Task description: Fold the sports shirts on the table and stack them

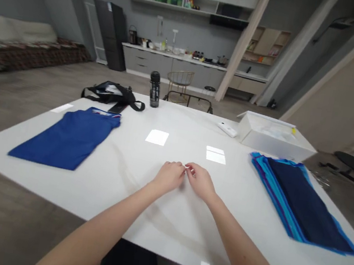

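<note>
My left hand (170,176) and my right hand (199,180) meet at the fingertips above the middle of the white table (112,194). The fingers of both are curled and drawn together; whether something small is between them is hidden. To the left lies a folded blue garment (67,137) with a striped collar at its far end. On the right is a stack of folded garments (307,204), dark navy on top with bright blue and purple edges below. Neither hand touches any of the cloth.
A black bag (112,92) and a black bottle (155,89) stand at the table's far left. A white box (273,137) and a white remote (227,129) are at the far right. Beyond the table are a chair (181,78) and a kitchen counter.
</note>
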A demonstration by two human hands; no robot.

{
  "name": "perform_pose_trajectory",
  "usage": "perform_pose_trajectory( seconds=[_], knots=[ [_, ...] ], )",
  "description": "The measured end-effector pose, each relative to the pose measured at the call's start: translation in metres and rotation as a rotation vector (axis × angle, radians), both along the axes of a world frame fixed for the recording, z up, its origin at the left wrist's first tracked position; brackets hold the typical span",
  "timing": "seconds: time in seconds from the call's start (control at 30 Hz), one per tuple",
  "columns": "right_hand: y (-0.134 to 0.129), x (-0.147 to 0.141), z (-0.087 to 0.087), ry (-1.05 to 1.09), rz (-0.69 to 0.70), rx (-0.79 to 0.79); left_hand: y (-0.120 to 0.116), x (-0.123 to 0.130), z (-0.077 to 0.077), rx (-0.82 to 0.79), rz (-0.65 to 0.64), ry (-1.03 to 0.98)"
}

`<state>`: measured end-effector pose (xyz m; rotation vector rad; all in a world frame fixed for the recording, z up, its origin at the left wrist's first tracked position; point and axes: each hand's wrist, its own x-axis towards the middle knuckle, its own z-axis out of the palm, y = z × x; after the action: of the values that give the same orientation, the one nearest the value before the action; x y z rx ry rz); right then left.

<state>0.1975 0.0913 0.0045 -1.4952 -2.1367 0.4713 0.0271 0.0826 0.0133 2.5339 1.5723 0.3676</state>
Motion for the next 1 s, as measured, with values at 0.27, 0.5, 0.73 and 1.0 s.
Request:
perform_pose_trajectory(
  seconds=[0.27, 0.5, 0.73, 1.0],
  knots=[
    [0.054, -0.224, -0.018, 0.125, 0.332, -0.132, -0.008, -0.201, -0.009, 0.012, 0.438, 0.023],
    [0.073, -0.34, -0.029, 0.068, 0.414, -0.154, -0.006, -0.318, -0.039, 0.182, 0.903, 0.068],
    [0.08, -0.358, -0.038, 0.01, 0.366, -0.119, 0.001, -0.341, -0.054, 0.161, 0.88, 0.022],
    [0.084, -0.295, -0.03, 0.098, 0.132, -0.178, 0.02, -0.24, -0.045, 0.078, 0.664, -0.079]
  ],
)
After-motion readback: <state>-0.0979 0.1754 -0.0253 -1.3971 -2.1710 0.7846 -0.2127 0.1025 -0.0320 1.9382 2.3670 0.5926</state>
